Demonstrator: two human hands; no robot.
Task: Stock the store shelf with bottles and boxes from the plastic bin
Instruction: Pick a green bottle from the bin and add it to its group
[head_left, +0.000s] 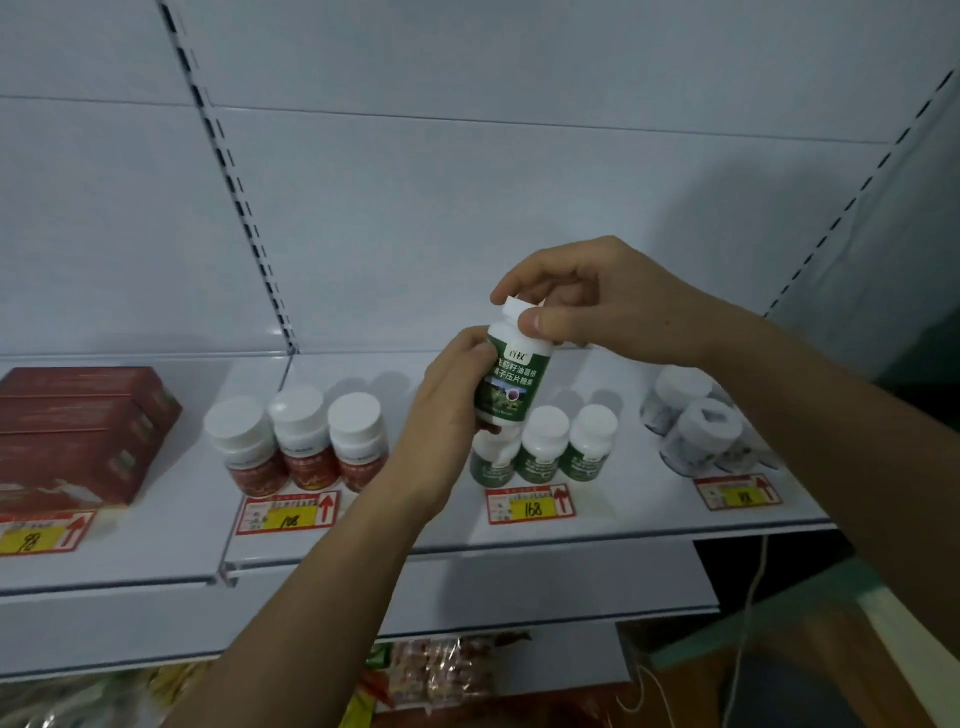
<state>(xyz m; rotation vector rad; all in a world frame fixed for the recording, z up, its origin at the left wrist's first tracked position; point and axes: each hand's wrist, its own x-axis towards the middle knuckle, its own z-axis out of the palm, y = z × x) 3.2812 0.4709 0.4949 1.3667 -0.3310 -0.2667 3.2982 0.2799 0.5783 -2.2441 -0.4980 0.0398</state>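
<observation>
Green-label bottle (511, 376) held above the shelf (623, 499) front edge: left hand (447, 410) wraps the body, right hand (576, 306) pinches the cap; judged light, rigid, smooth

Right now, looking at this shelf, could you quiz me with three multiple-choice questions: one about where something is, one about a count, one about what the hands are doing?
1. Where do the red boxes sit on the shelf?
A. far left
B. far right
C. middle

2. How many red-labelled bottles stand above the 108 price tag?
A. one
B. three
C. five

3. How is the green-labelled bottle being handled?
A. lying on the shelf
B. held by both hands
C. held by one hand only

Answers:
1 A: the boxes are stacked at the left end.
2 B: three white caps stand in a row there.
3 B: the left hand grips its body while the right hand pinches its cap.
</observation>
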